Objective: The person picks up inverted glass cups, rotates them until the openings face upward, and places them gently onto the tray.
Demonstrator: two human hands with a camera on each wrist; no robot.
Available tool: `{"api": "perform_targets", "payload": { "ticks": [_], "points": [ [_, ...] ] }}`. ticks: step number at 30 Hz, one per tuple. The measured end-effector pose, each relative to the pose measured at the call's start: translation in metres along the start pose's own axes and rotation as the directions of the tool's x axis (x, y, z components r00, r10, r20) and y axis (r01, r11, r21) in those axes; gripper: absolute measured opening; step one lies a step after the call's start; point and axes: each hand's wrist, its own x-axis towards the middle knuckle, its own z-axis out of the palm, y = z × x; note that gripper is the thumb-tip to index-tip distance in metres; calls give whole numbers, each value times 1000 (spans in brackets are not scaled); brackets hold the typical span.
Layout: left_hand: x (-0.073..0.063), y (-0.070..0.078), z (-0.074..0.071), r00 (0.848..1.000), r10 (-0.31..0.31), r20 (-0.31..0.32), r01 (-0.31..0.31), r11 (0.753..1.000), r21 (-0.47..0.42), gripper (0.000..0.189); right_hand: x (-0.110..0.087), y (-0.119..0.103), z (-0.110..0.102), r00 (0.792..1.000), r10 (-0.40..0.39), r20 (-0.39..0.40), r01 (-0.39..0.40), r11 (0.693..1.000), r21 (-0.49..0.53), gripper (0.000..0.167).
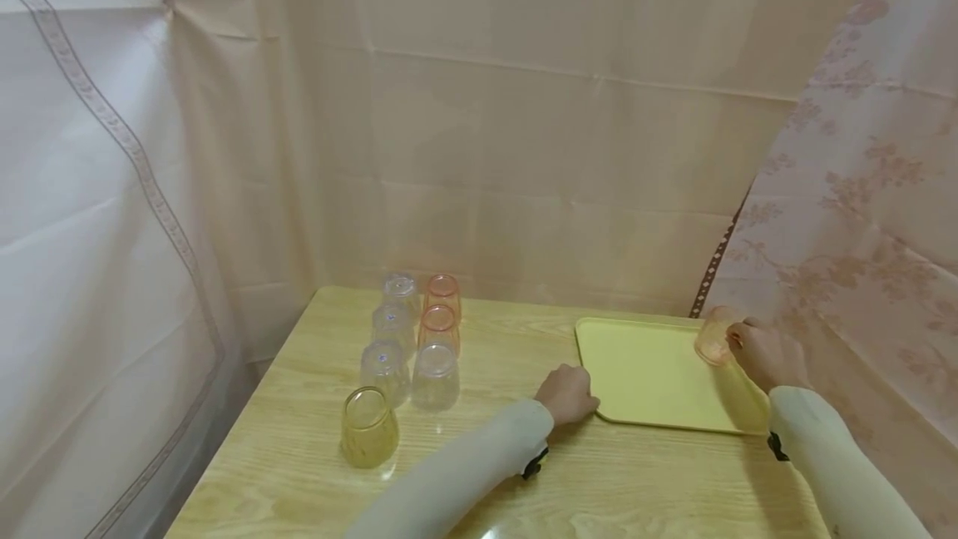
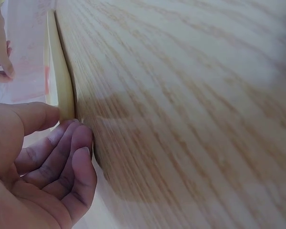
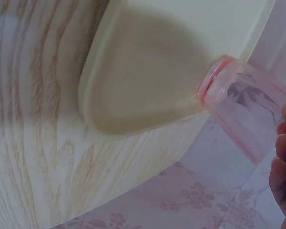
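Glass (image 1: 714,338) was gripped by the right hand (image 1: 759,353), partly outside its wrist view. The left hand (image 1: 567,394) pinched the tray (image 1: 647,373), partly covering it.

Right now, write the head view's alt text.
A person's right grip holds a pinkish glass at the far right corner of a yellow tray; the left grip pinches its near left corner. Seven more glasses stand to the left.
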Motion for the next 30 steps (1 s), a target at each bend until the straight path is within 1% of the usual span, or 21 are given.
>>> {"api": "perform_targets", "payload": {
  "ticks": [3,7,15,19,22,26,30],
  "points": [
    [0,1,0,1000,-3,-3,3,1000,8,60,3,-2,1,1000,13,15,-14,1000,26,6],
    [0,0,0,1000,-1,-11,2,1000,17,60,7,-4,5,999,40,16,-40,999,37,7],
    [1,-2,-3,1000,1,-16,0,1000,22,58,13,-5,10,996,82,-28,-80,996,42,7],
    [1,-1,-1,1000,-9,-19,9,1000,22,58,15,-5,11,995,88,-45,-86,995,44,6],
    [1,-1,1,1000,-2,-16,3,1000,23,58,15,-6,11,994,94,-48,-92,995,45,6],
    [1,-1,3,1000,13,-22,-12,999,47,58,15,-7,10,993,107,-41,-106,993,44,9],
    [1,0,4,1000,15,-25,-14,998,68,57,15,-6,9,993,120,-12,-119,992,44,10]
  ]
}}
